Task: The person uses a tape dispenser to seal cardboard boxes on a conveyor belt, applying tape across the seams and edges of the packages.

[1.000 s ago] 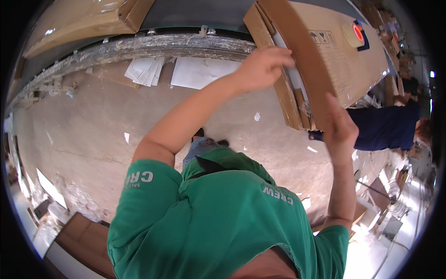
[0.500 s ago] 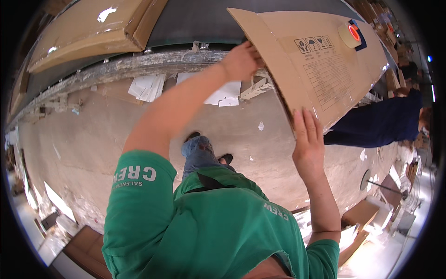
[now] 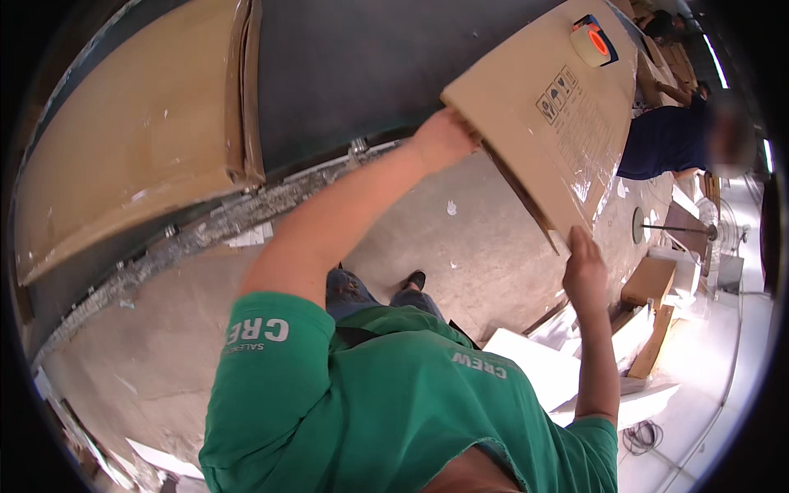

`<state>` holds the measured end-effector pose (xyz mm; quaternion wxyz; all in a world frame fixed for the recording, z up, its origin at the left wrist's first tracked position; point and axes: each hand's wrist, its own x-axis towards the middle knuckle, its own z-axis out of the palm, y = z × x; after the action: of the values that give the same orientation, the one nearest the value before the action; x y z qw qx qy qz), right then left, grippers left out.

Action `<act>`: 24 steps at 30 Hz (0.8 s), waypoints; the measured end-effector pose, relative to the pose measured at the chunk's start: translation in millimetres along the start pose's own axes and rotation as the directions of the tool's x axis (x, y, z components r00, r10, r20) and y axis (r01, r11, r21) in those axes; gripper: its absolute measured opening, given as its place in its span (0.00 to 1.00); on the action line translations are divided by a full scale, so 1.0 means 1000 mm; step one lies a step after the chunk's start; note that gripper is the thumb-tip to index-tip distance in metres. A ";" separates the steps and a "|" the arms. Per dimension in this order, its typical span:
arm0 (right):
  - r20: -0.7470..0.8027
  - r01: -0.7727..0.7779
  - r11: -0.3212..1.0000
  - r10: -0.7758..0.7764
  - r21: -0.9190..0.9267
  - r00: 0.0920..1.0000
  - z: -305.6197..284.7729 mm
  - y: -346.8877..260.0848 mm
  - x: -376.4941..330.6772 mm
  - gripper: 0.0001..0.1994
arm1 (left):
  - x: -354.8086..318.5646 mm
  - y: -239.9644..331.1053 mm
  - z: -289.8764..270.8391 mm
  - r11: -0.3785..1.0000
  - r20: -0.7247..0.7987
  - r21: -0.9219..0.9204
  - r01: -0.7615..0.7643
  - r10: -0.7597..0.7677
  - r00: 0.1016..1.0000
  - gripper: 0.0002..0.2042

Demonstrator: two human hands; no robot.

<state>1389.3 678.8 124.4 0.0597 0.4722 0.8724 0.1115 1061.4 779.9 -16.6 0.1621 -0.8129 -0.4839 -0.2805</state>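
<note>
A large flat cardboard box (image 3: 518, 107), partly covered by shiny clear film or tape, lies at the upper right with its near end jutting past the bench edge. My left hand (image 3: 446, 141) is closed around the left corner of that end, some fingertips hidden by the cardboard. At the near right corner, my right hand (image 3: 585, 267) pinches the box edge beside a thin, pale corner piece. A tape roll with an orange core in a dark blue dispenser (image 3: 595, 41) rests on top of the box, beyond both hands.
Another flat cardboard box (image 3: 123, 140) lies on the dark bench surface (image 3: 353, 66) at left. A worn rail (image 3: 205, 222) edges the bench. A person in dark blue (image 3: 666, 144) stands at right, near a fan (image 3: 713, 234) and some cartons (image 3: 648, 282).
The view has turned, and the held box appears more steeply angled. My right hand has gone from fingers laid flat on top to gripping the corner. The left stays at its corner.
</note>
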 end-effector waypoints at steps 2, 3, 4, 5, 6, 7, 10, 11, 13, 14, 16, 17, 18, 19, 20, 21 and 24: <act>0.081 -0.038 0.999 0.040 -0.027 0.996 0.024 -0.008 -0.013 0.32 | 0.008 0.009 -0.009 0.782 0.063 -0.555 0.284 -0.301 0.952 0.20; 0.111 -0.055 0.996 0.062 -0.064 0.992 0.026 -0.009 -0.011 0.32 | 0.016 0.008 -0.012 0.612 0.150 -0.700 0.368 -0.378 0.914 0.20; 0.180 -0.060 0.996 0.072 -0.071 0.981 0.019 -0.011 -0.011 0.32 | 0.021 0.004 -0.014 0.564 0.194 -0.732 0.382 -0.365 0.911 0.20; 0.236 -0.070 0.994 0.087 -0.080 0.968 0.014 -0.010 -0.004 0.33 | 0.029 0.000 -0.015 0.565 0.205 -0.739 0.368 -0.332 0.921 0.20; 0.335 -0.080 0.997 0.068 0.022 0.940 -0.006 -0.004 0.016 0.35 | 0.033 -0.003 -0.019 0.549 0.226 -0.745 0.379 -0.326 0.918 0.20; 0.453 -0.137 0.989 0.095 0.061 0.886 -0.029 0.008 0.049 0.29 | 0.037 -0.005 -0.020 0.538 0.249 -0.746 0.393 -0.321 0.914 0.20; 0.247 -0.300 0.865 0.213 0.401 0.945 -0.046 0.102 0.182 0.13 | 0.041 -0.008 -0.015 0.450 0.316 -0.776 0.441 -0.328 0.890 0.20; -0.147 0.031 0.916 0.031 0.400 0.989 -0.041 0.142 0.241 0.12 | 0.042 -0.006 -0.009 0.394 0.328 -0.805 0.444 -0.327 0.886 0.20; -0.341 -0.093 0.958 0.187 0.273 0.921 -0.011 0.252 0.349 0.23 | 0.026 0.006 0.013 0.133 0.326 -0.912 0.388 -0.341 0.882 0.20; -0.487 -0.024 0.998 0.045 0.051 0.872 0.025 0.330 0.381 0.28 | 0.018 0.015 0.023 -0.004 0.321 -0.941 0.339 -0.328 0.889 0.20; -0.415 -0.140 0.990 0.131 0.009 0.900 0.051 0.408 0.451 0.35 | 0.037 -0.003 0.013 0.273 0.381 -0.845 0.461 -0.298 0.875 0.21; -0.099 -0.343 0.930 0.357 0.134 0.929 0.073 0.420 0.474 0.37 | 0.039 -0.002 0.003 0.178 0.468 -0.826 0.535 -0.315 0.826 0.21; 0.142 -0.514 0.688 0.522 0.513 0.841 0.089 0.443 0.485 0.31 | 0.041 0.000 -0.008 0.077 0.546 -0.802 0.592 -0.308 0.779 0.22; 0.506 -0.581 0.682 0.345 0.443 0.791 0.078 0.455 0.507 0.27 | 0.042 0.001 -0.012 0.007 0.574 -0.790 0.613 -0.342 0.744 0.22; 0.537 -0.537 0.495 0.158 0.683 0.829 0.091 0.425 0.527 0.22 | 0.048 0.002 -0.011 -0.083 0.611 -0.766 0.638 -0.403 0.681 0.21; 0.585 -0.637 0.510 0.284 0.578 0.759 0.076 0.411 0.531 0.20 | 0.053 0.006 -0.010 -0.175 0.640 -0.750 0.637 -0.435 0.634 0.22; 0.642 -0.724 0.444 0.350 0.528 0.683 0.051 0.387 0.517 0.18 | 0.061 0.017 -0.007 -0.505 0.718 -0.694 0.513 -0.434 0.544 0.22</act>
<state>1431.4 1323.5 172.7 0.0150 0.7226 0.5922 -0.3563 1096.9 810.5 26.1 -0.6557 -0.2982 -0.4291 -0.5449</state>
